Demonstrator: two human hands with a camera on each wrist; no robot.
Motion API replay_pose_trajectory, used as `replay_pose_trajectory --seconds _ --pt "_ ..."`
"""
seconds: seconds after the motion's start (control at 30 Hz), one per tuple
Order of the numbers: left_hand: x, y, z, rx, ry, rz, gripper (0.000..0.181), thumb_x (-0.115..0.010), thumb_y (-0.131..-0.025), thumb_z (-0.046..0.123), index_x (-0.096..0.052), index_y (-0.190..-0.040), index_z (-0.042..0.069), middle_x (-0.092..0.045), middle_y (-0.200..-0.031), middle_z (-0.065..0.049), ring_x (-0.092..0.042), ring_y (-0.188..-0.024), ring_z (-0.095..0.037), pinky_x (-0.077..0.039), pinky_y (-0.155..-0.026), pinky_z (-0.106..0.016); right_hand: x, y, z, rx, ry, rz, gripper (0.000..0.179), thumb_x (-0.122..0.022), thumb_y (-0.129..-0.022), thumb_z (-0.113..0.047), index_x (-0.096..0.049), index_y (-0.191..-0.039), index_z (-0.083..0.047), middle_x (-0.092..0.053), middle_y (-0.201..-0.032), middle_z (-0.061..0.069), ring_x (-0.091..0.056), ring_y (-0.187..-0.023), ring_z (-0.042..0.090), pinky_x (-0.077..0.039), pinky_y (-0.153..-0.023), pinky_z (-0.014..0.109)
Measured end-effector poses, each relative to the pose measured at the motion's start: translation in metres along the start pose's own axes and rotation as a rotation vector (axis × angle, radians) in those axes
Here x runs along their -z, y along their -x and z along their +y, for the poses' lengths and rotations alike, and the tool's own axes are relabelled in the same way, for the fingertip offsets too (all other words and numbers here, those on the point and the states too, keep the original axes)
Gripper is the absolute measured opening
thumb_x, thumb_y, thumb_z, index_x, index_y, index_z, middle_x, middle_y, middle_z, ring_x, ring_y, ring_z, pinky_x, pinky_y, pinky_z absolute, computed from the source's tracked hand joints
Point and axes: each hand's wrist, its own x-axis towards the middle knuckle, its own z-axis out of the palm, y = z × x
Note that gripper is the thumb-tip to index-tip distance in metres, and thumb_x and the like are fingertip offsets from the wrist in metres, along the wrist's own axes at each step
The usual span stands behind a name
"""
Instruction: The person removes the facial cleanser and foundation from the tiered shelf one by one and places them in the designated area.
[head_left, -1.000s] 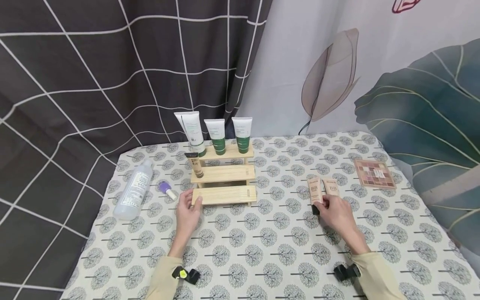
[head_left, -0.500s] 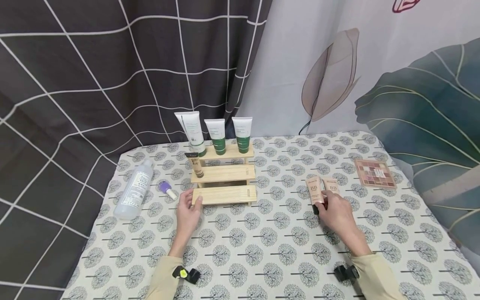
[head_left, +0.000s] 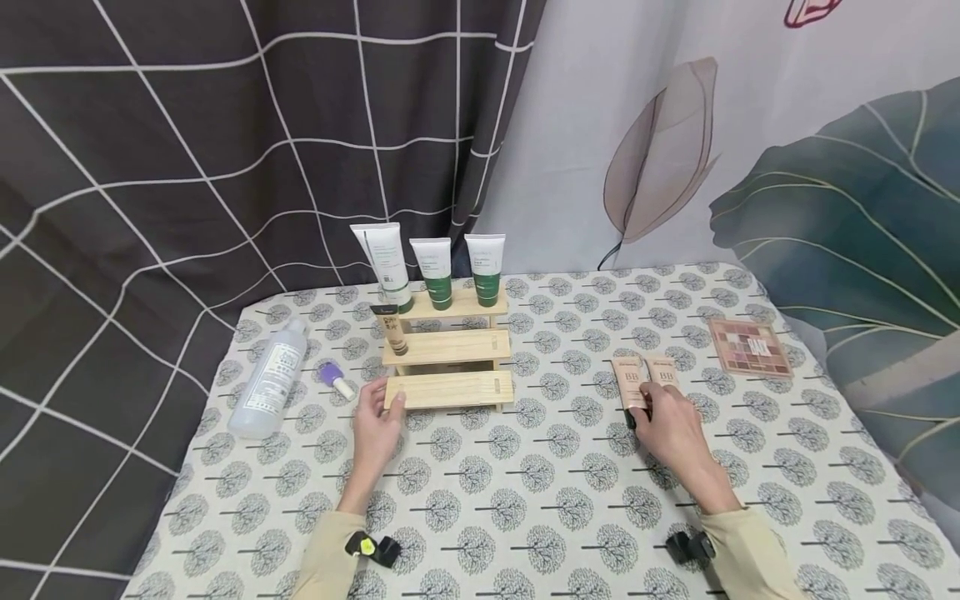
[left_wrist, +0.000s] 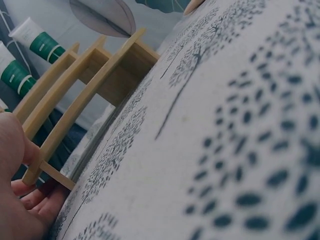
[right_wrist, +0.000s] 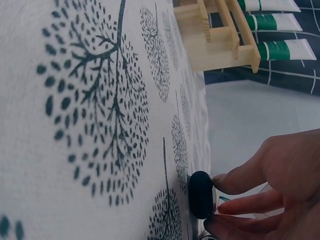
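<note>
My left hand (head_left: 377,423) grips the left end of the lowest step of a three-tier wooden display rack (head_left: 450,390), thumb on top and fingers beneath, as the left wrist view shows. Over on the right, my right hand (head_left: 673,429) pinches a pinkish BB cream tube (head_left: 628,379) near its black cap (right_wrist: 201,195), thumb on one side and fingertips on the other. This tube lies on the tablecloth. Beside it lies a second BB cream tube (head_left: 663,369), its lower part hidden behind the hand. A small brown tube with a dark end (head_left: 390,331) leans on the middle step.
White-and-green tubes (head_left: 433,273) stand along the rack's top step. Left of the rack lie a clear bottle (head_left: 267,382) and a small purple-and-white item (head_left: 334,379). An eyeshadow palette (head_left: 751,347) lies at the far right of the tree-patterned tablecloth (head_left: 525,517). Curtains hang behind.
My right hand has shifted very slightly at the BB cream tubes, its fingers now further up over the tube. The left hand and the rack stay where they were.
</note>
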Motion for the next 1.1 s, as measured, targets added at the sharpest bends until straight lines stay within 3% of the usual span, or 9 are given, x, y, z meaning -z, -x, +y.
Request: replay_pose_trajectory --seconds 0.2,0.43,0.67,0.73,0.8,0.93,1.1 --pt "-0.001 0.0 0.0 0.001 0.001 -0.001 0.046 -0.058 -0.101 0.009 -0.044 -0.144 0.0 -0.061 -0.13 -0.025 -0.063 -0.117 -0.037 -0.055 -0.102 -0.047 0.003 -0.001 0.0 0.005 -0.037 0.053 0.037 -0.068 -0.089 -0.004 -0.061 -0.12 0.015 -0.066 -0.099 0.031 -0.065 -0.084 0.041 -0.057 -0.074 0.056" --pt "0.0 0.0 0.0 -0.003 0.0 -0.004 0.046 -0.058 -0.101 0.009 -0.044 -0.144 0.0 -0.06 -0.129 -0.025 -0.063 -0.117 -0.038 -0.055 -0.103 -0.048 0.019 -0.019 -0.006 0.113 -0.138 0.186 0.03 -0.07 -0.088 -0.001 -0.065 -0.113 0.014 -0.069 -0.095 0.031 -0.067 -0.08 0.039 -0.06 -0.07 0.053" --pt "0.0 -0.001 -0.002 0.007 -0.006 -0.004 0.047 -0.058 -0.101 0.011 -0.044 -0.145 0.001 -0.06 -0.131 -0.024 -0.062 -0.12 -0.037 -0.055 -0.104 -0.046 0.035 -0.037 -0.024 0.112 -0.264 0.166 0.029 -0.068 -0.093 -0.006 -0.066 -0.117 0.008 -0.072 -0.101 0.026 -0.07 -0.091 0.039 -0.06 -0.084 0.051" --pt "0.0 -0.001 -0.002 0.006 -0.004 -0.007 0.047 -0.058 -0.101 0.011 -0.044 -0.144 0.001 -0.06 -0.131 -0.024 -0.062 -0.12 -0.037 -0.055 -0.104 -0.047 0.039 -0.04 -0.03 0.103 -0.291 0.141 0.03 -0.068 -0.094 -0.009 -0.066 -0.119 0.007 -0.073 -0.103 0.025 -0.071 -0.093 0.038 -0.061 -0.085 0.045" --pt "0.0 -0.001 -0.002 0.0 -0.001 -0.009 0.046 -0.058 -0.101 0.01 -0.044 -0.144 0.0 -0.059 -0.131 -0.025 -0.062 -0.12 -0.038 -0.055 -0.104 -0.047 0.042 -0.042 -0.037 0.091 -0.316 0.121 0.031 -0.068 -0.095 -0.012 -0.066 -0.12 0.005 -0.073 -0.105 0.024 -0.071 -0.095 0.037 -0.061 -0.084 0.028" --pt "0.0 -0.001 -0.002 -0.007 -0.002 -0.008 0.046 -0.058 -0.101 0.01 -0.044 -0.144 0.0 -0.059 -0.131 -0.026 -0.062 -0.12 -0.039 -0.055 -0.104 -0.046 0.044 -0.048 -0.049 0.074 -0.355 0.089 0.032 -0.069 -0.095 -0.014 -0.066 -0.122 0.003 -0.073 -0.108 0.022 -0.072 -0.096 0.035 -0.049 -0.076 0.001" --pt "-0.001 0.0 -0.002 -0.006 0.0 0.0 0.046 -0.059 -0.101 0.009 -0.045 -0.143 -0.001 -0.06 -0.129 -0.025 -0.062 -0.119 -0.038 -0.056 -0.102 -0.045 0.042 -0.053 -0.063 0.082 -0.427 0.057 0.034 -0.069 -0.095 -0.011 -0.064 -0.125 0.004 -0.072 -0.112 0.024 -0.071 -0.1 0.036 -0.047 -0.077 -0.001"
